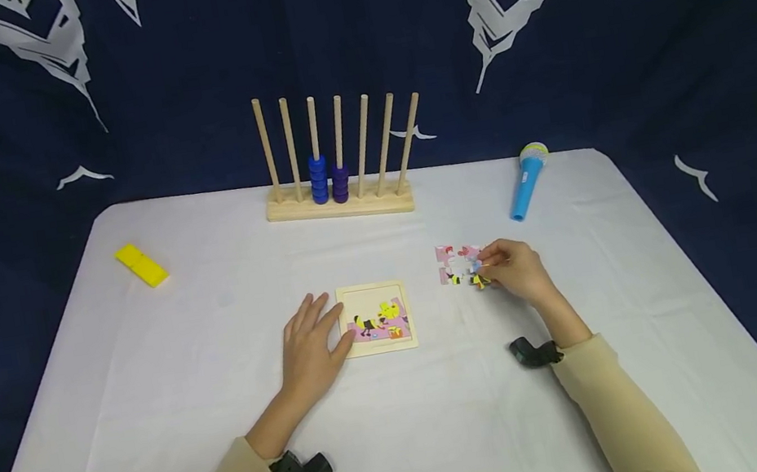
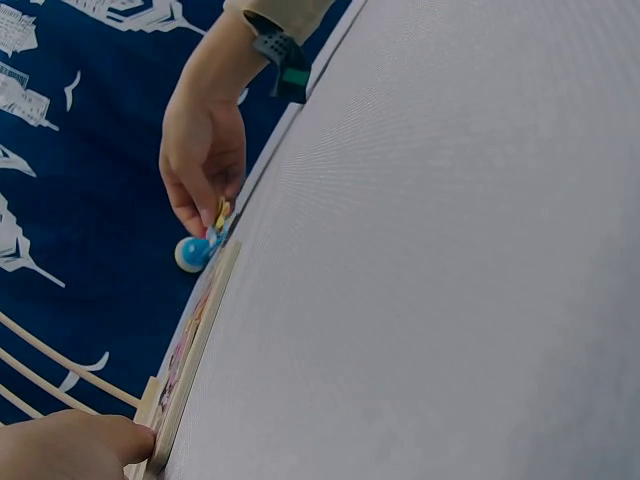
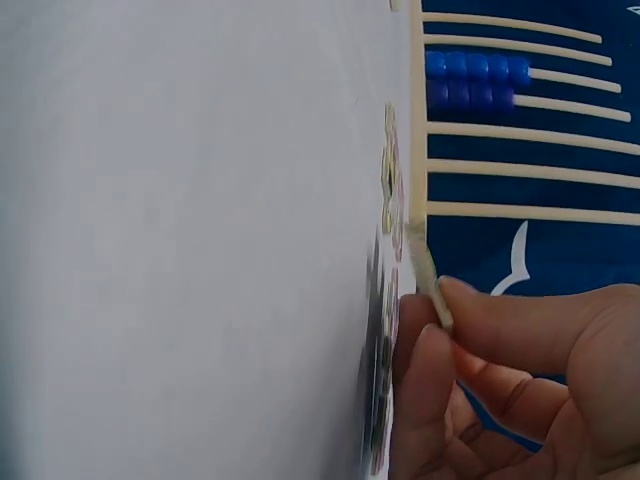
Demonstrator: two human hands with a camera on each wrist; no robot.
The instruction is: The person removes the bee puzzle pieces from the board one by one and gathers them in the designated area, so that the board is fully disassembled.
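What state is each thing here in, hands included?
Left hand: touching the puzzle frame
Right hand: pinching a puzzle piece
Puzzle frame: partly filled
Loose puzzle pieces: outside the frame
Peg stand: upright, blue beads and purple beads on two of seven pegs
Microphone: lying down
Yellow block: lying flat

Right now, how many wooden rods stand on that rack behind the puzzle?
7. On the wooden base, left to right: first rod bare, second rod bare, third rod holding blue beads, fourth rod holding purple beads, fifth rod, sixth rod and seventh rod bare. None looks hidden.
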